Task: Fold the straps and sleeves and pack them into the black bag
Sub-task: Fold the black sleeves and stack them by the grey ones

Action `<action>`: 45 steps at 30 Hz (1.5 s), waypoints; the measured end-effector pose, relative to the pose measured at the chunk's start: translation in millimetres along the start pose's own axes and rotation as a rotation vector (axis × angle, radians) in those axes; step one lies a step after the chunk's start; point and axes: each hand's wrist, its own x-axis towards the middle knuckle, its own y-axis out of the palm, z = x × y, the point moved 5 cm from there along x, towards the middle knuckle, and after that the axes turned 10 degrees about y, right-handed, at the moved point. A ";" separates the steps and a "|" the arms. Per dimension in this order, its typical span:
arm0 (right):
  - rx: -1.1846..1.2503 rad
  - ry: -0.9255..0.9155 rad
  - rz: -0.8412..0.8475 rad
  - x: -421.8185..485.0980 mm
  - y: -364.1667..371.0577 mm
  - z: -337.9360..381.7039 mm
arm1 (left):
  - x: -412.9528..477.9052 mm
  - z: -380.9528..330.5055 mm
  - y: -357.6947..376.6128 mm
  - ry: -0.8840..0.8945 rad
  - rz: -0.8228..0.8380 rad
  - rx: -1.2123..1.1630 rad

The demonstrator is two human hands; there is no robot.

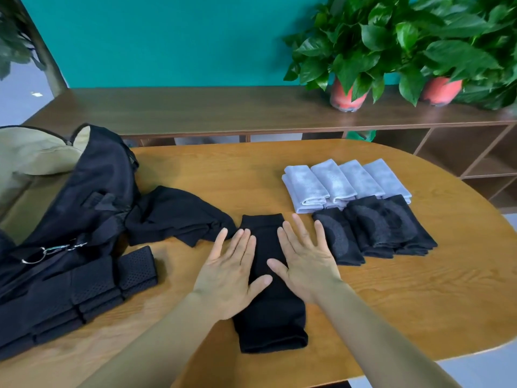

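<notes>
Head view: looked down on a wooden table (pixel 419 289). Saw the left hand (pixel 229 278) and the right hand (pixel 305 264) spread out flat with straight fingers, pressing down on a long black sleeve (pixel 268 317) in the middle, near the front edge. Held nothing, pinched nothing. Judged this sleeve smoothed out but not yet folded over.

Found a row of folded black sleeves (pixel 375 228) just to the right of it, and folded grey pieces (pixel 344 180) right behind those, touching them. Counted that part as done.

Spotted a loose black heap (pixel 173 217) to the left, crumpled and not folded.

Noticed folded mesh straps (pixel 134 270) stacked at the front of the black bag (pixel 84 191) on the left side. Could not tell whether inside the bag or just against it. Saw none of the folded sleeves in the bag.

Guessed the folding more than half done and the packing hardly begun.
</notes>
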 end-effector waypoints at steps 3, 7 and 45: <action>-0.037 0.027 0.015 -2.5 -2.1 -2.0 | -9.5 2.6 1.8 -0.018 -0.011 0.014; -0.056 0.028 0.029 -6.2 -9.7 -4.1 | -27.3 9.2 5.5 -0.049 0.002 0.006; 0.541 0.006 -0.399 -126.8 0.8 -6.2 | -106.0 -18.7 -9.9 0.042 -0.332 -0.182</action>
